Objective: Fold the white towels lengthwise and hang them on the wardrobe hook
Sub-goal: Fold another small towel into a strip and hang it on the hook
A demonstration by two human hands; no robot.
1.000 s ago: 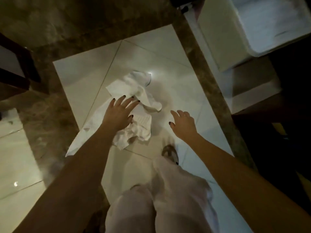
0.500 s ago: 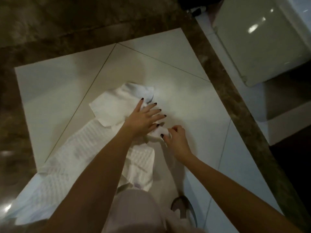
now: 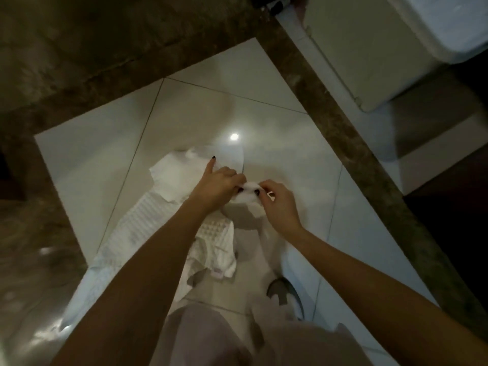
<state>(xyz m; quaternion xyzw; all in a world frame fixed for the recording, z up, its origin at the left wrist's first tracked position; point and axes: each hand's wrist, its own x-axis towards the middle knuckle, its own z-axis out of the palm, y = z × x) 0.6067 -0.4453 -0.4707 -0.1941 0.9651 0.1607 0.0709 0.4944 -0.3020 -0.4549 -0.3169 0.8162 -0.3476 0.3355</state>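
On the floor at far left, a dark marbled border (image 3: 39, 233) frames a field of glossy pale tiles (image 3: 87, 165). Centre-left on the tiles lies the white towel (image 3: 169, 178), crumpled, running from lower left up towards the middle. Its lower stretch shows a waffle weave and its upper part is smoother. Cannot tell whether this is one cloth or two overlapped.

Fingers, left hand (image 3: 219, 183): index finger straight, pointing away over the towel's upper part, contact not clear. The other fingers are curled in, and the thumb and fingers pinch a small bunch of towel edge lifted off the tiles. Dark polish on the nails.

Fingers, right hand (image 3: 280, 204): curled tight, thumb and forefinger pinching the same bunch from the other side. The hands are nearly touching, with only the pinched fold between them. The bulk of the towel lies slack on the floor under the left forearm.

Just beyond the hands there is a round lamp reflection (image 3: 234, 136) on the tile. Near the bottom edge are pale trousers (image 3: 211, 339) and one slipper (image 3: 284, 294), which is on the tiles to the right of the towel's lower end.

Further right a diagonal strip of the same marbled stone crosses the floor. Past it, at top right, stands a white box-shaped unit (image 3: 356, 48). The lower right is dark and its detail is not readable.
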